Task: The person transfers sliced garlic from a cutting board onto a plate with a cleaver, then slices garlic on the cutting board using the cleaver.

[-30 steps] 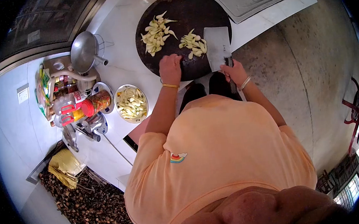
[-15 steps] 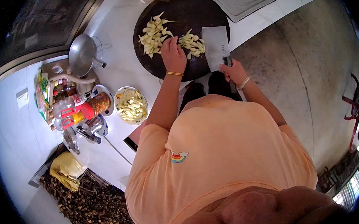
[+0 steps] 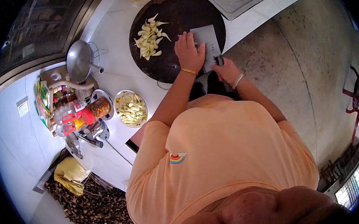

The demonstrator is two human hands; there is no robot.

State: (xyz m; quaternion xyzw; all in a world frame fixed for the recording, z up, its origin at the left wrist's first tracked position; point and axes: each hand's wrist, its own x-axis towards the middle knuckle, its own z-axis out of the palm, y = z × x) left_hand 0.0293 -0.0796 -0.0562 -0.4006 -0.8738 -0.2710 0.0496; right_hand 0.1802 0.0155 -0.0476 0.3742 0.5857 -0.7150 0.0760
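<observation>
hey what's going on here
A person's right hand grips a wide grey metal cleaver, broad face up, over a round dark board. The left hand is palm down at the blade's edge, hiding what lies beneath it. A loose heap of pale, tapered, clove-like pieces lies on the board; more pale pieces sit in a white round dish.
</observation>
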